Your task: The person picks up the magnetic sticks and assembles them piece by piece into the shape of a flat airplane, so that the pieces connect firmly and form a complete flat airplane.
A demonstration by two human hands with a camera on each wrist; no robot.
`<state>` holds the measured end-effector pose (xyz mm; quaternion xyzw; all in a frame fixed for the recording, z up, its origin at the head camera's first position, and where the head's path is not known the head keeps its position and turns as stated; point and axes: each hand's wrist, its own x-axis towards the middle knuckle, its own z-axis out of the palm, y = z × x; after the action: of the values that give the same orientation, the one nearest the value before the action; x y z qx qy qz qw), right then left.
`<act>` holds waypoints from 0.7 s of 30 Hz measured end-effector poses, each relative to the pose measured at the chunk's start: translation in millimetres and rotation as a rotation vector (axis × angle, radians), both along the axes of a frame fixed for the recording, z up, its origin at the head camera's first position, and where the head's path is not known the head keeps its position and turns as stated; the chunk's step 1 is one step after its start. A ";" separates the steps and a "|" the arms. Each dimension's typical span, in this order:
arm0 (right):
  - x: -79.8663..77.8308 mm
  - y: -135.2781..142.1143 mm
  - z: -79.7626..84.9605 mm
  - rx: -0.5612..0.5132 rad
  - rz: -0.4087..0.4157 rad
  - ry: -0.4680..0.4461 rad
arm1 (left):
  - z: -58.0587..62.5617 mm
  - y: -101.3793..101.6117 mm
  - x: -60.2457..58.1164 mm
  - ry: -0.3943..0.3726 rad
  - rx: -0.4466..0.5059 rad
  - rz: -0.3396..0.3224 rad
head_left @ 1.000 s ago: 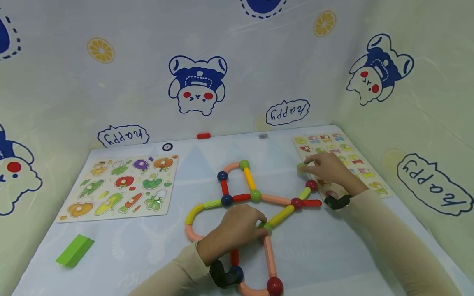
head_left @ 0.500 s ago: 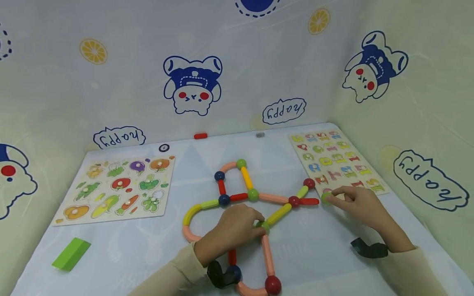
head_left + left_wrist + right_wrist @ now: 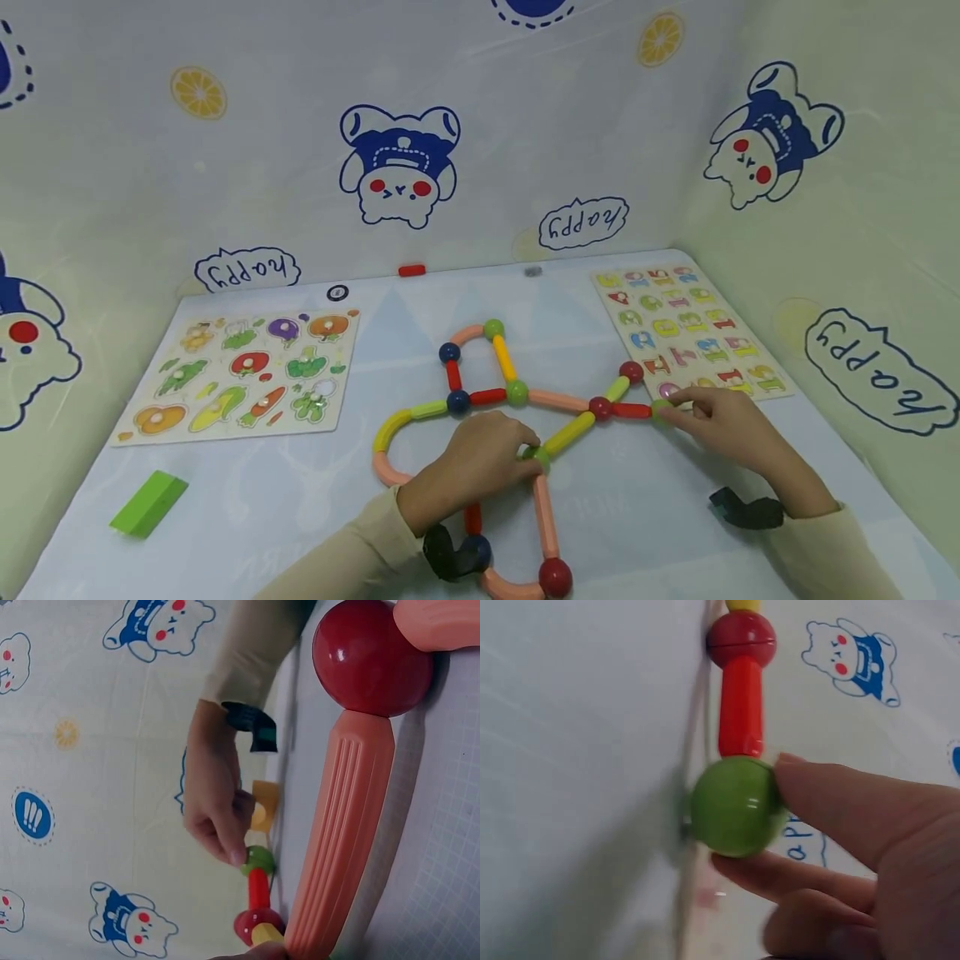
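A figure of toy rods and balls lies flat across the table. My left hand (image 3: 474,457) pinches a green ball (image 3: 538,456) where a yellow rod (image 3: 570,435) and a long pink rod (image 3: 341,832) meet. My right hand (image 3: 723,423) holds another green ball (image 3: 735,806) between thumb and fingers, right at the free end of a short red rod (image 3: 741,705). That rod joins a dark red ball (image 3: 600,408), from which a short yellow-green rod (image 3: 618,389) leads to a second dark red ball (image 3: 631,372). Part of the figure is hidden under my left hand and forearm.
A vegetable puzzle board (image 3: 341,408) lies at the left, with a green block (image 3: 149,503) in front of it. A second puzzle board (image 3: 611,310) with letter-like pieces is at the right, just behind my right hand. A small red piece (image 3: 412,271) lies by the back edge.
My right hand has come from over the right board toward me with the green ball, then slightly left, bringing it against the red rod's end. The left hand has stayed on its ball.
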<state>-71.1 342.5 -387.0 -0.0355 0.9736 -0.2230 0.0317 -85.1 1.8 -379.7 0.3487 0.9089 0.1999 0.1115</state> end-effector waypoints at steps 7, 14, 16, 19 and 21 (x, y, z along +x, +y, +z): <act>-45.1 -38.2 35.9 0.086 0.180 0.064 | -0.5 -8.4 -2.0 0.004 -0.003 0.028; -140.8 -143.7 72.3 0.092 0.431 0.122 | -7.6 -12.8 -0.3 -0.006 0.062 0.063; -173.2 -177.2 72.2 0.117 0.477 0.136 | -10.8 -11.1 1.3 -0.013 0.085 0.065; -221.8 -223.6 62.6 0.197 0.513 0.142 | -14.9 -6.8 3.1 -0.017 0.097 0.059; -249.9 -249.4 55.6 0.252 0.525 0.127 | -16.3 -4.0 4.3 -0.018 0.094 0.053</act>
<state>-321.0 93.1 -331.3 -0.2959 0.9512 -0.0819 0.0317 -80.8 -2.3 -396.0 0.3276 0.9063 0.2486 0.0979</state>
